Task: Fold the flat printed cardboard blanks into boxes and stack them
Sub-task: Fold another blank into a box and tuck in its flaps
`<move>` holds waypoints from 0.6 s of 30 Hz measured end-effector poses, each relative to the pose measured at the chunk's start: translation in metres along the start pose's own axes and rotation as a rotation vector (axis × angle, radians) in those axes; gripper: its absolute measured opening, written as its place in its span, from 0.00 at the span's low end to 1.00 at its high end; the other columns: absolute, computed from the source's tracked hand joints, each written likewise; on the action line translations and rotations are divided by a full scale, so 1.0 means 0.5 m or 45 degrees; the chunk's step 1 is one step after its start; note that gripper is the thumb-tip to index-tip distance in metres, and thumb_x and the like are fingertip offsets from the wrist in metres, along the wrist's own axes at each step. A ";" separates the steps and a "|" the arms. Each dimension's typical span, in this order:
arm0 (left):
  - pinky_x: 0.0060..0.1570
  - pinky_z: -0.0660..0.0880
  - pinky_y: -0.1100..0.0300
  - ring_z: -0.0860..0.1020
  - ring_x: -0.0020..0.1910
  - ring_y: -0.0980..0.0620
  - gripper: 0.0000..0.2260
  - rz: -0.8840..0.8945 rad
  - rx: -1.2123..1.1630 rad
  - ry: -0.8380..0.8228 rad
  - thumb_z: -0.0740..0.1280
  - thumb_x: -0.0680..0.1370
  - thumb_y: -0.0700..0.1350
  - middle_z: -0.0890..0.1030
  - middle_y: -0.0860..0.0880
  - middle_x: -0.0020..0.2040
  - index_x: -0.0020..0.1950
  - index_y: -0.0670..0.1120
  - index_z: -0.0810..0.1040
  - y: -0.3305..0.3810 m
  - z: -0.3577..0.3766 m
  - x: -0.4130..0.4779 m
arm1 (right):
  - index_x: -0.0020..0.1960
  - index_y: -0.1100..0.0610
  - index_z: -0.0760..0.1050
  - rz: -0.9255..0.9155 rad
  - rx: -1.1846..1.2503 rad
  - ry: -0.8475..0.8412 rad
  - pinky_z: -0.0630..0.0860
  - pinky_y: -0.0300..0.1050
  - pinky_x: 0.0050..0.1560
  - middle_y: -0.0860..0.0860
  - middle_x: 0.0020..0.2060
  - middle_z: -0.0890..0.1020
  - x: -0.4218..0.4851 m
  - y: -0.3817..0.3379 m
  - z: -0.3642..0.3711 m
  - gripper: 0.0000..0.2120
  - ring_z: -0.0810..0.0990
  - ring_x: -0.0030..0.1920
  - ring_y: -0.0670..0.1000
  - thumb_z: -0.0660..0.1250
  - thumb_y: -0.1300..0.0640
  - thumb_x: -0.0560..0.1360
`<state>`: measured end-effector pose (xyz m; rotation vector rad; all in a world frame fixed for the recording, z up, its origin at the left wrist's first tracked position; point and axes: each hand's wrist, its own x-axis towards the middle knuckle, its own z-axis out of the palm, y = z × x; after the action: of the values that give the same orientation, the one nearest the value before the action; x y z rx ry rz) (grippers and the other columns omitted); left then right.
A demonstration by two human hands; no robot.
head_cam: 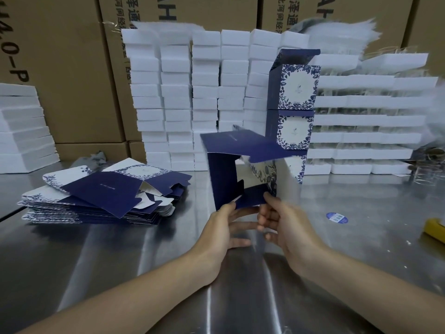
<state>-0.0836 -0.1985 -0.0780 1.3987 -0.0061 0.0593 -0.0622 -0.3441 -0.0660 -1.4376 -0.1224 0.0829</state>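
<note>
Fingers (231, 209) of the left hand (224, 224) pinch the lower edge of the half-formed box (224, 174). The right hand (281, 225) grips its bottom flap, thumb on top. The box is held off the counter (349, 249), probably so the flaps swing free. Its shell is open, with nothing seen inside. Left of the fingers lies a pile of flat blanks (96, 196). Beyond them, to the right, stand the stacked finished boxes (297, 90), the top lid raised and the contents hidden. White foam blocks (207, 92) are behind.
</note>
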 end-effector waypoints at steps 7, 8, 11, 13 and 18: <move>0.44 0.79 0.58 0.87 0.55 0.50 0.21 0.013 0.043 -0.001 0.50 0.89 0.48 0.87 0.52 0.61 0.66 0.48 0.82 0.002 -0.005 0.000 | 0.38 0.55 0.75 -0.056 -0.048 0.045 0.68 0.44 0.35 0.53 0.30 0.77 0.007 0.006 -0.005 0.18 0.76 0.29 0.49 0.65 0.49 0.84; 0.44 0.79 0.57 0.87 0.55 0.49 0.21 0.005 0.026 -0.008 0.50 0.89 0.49 0.87 0.52 0.61 0.66 0.47 0.82 0.001 -0.005 0.002 | 0.37 0.55 0.75 -0.061 -0.045 0.048 0.68 0.43 0.34 0.52 0.30 0.77 0.008 0.006 -0.005 0.18 0.76 0.29 0.48 0.65 0.49 0.84; 0.45 0.79 0.55 0.87 0.57 0.46 0.21 -0.016 -0.021 -0.013 0.52 0.89 0.51 0.87 0.50 0.60 0.66 0.45 0.82 -0.002 -0.007 0.005 | 0.35 0.53 0.75 -0.062 -0.030 0.054 0.69 0.43 0.33 0.51 0.29 0.77 0.010 0.003 -0.005 0.20 0.75 0.28 0.48 0.64 0.50 0.85; 0.47 0.78 0.54 0.87 0.56 0.46 0.21 0.001 0.001 -0.011 0.50 0.89 0.49 0.87 0.50 0.60 0.68 0.46 0.81 -0.005 -0.009 0.006 | 0.35 0.53 0.75 -0.077 -0.035 0.057 0.68 0.44 0.34 0.51 0.29 0.77 0.011 0.003 -0.008 0.21 0.74 0.28 0.48 0.63 0.50 0.85; 0.45 0.79 0.54 0.87 0.52 0.49 0.20 -0.016 -0.014 -0.025 0.50 0.89 0.48 0.87 0.49 0.60 0.65 0.47 0.82 -0.003 -0.012 0.007 | 0.37 0.53 0.75 -0.059 -0.021 -0.076 0.68 0.41 0.32 0.52 0.31 0.78 0.008 0.003 -0.010 0.18 0.75 0.29 0.49 0.68 0.46 0.82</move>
<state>-0.0804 -0.1926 -0.0804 1.3879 -0.0144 0.0350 -0.0574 -0.3482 -0.0679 -1.4486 -0.2052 0.0870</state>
